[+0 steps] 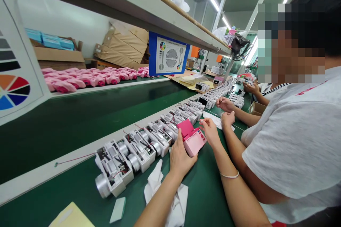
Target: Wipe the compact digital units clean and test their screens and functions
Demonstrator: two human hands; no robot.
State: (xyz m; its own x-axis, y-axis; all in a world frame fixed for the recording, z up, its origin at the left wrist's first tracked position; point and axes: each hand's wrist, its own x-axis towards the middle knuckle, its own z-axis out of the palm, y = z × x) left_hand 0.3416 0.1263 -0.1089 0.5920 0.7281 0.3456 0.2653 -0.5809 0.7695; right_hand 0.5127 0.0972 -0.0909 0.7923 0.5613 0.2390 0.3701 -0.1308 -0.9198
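Note:
My left hand (181, 158) grips a pink toy camera (195, 142) from its left side and holds it just above the green bench. The camera has a darker pink flap raised at its top. My right hand (211, 131), with a thin bracelet on its wrist, has its fingertips on the camera's upper right corner. Just left of the camera runs a long row of white camera inner modules (138, 149) with silver lens barrels and thin red wires. A crumpled white cloth (176, 198) lies under my left forearm.
A co-worker in a white T-shirt sits close on my right, hands (226, 106) at the same row. A dark green conveyor belt (80, 120) runs behind the row, with pink shells (87, 78) beyond it. A blue-framed test chart (167, 56) hangs from the shelf. A yellow sheet (70, 217) and a pale block (118, 209) lie near.

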